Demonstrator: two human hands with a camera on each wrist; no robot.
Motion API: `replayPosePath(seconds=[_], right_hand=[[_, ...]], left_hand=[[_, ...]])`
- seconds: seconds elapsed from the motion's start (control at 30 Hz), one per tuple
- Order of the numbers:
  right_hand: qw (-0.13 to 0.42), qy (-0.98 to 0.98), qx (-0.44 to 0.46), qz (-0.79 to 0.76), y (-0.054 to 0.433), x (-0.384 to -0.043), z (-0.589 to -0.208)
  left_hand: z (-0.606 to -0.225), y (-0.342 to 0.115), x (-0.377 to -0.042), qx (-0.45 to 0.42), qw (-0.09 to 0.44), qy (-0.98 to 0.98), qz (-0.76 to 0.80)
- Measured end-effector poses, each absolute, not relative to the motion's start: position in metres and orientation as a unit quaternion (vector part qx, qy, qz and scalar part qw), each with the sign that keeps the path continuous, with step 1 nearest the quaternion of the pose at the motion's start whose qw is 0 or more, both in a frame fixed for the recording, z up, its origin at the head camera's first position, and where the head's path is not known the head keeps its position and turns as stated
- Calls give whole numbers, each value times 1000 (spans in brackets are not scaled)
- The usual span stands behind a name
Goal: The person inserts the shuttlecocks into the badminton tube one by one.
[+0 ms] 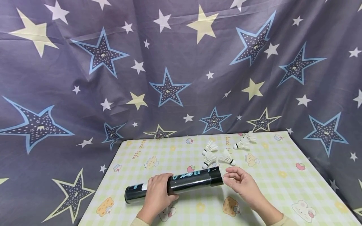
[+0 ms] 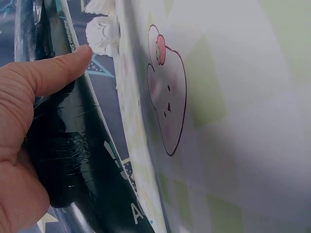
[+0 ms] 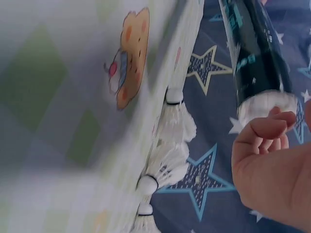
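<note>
My left hand [image 1: 159, 193] grips a long black shuttlecock tube [image 1: 190, 183] around its middle and holds it slantwise over the table. In the left wrist view, the thumb lies across the tube's dark, shiny side. At the tube's right end, the white feather skirt of a shuttlecock [image 3: 267, 104] shows at the mouth; the rest of it is hidden inside. My right hand [image 1: 240, 182] is right at that mouth, its curled fingers and thumb pinching the white skirt's edge. Beyond the tube lie several loose white shuttlecocks [image 1: 208, 159] with black bands.
A cloth [image 1: 271, 175] with green checks and cartoon prints covers the table. Toward the back right, two more shuttlecocks [image 1: 241, 144] lie close together. A dark curtain [image 1: 181, 62] with stars hangs behind the table's far edge.
</note>
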State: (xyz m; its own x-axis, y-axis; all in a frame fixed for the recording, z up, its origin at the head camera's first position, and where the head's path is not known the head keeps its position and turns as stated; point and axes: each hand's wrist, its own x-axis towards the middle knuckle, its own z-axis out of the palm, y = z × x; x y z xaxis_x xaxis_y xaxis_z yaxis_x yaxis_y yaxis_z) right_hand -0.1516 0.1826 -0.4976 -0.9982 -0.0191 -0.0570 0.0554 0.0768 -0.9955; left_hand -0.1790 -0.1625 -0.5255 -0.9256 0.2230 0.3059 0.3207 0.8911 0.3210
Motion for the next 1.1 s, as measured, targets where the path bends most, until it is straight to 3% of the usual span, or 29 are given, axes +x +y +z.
replayPosePath(seconds=[0.53, 0.83, 1.1], right_hand=[[14, 731, 7, -682, 161, -153, -500], [77, 726, -67, -680, 166, -151, -502], [95, 723, -67, -681, 169, -151, -505]], left_hand=[[-528, -160, -180, -148, 136, -962, -186], [-529, -158, -181, -147, 137, -963, -179], [-531, -158, -180, -149, 137, -964, -173]])
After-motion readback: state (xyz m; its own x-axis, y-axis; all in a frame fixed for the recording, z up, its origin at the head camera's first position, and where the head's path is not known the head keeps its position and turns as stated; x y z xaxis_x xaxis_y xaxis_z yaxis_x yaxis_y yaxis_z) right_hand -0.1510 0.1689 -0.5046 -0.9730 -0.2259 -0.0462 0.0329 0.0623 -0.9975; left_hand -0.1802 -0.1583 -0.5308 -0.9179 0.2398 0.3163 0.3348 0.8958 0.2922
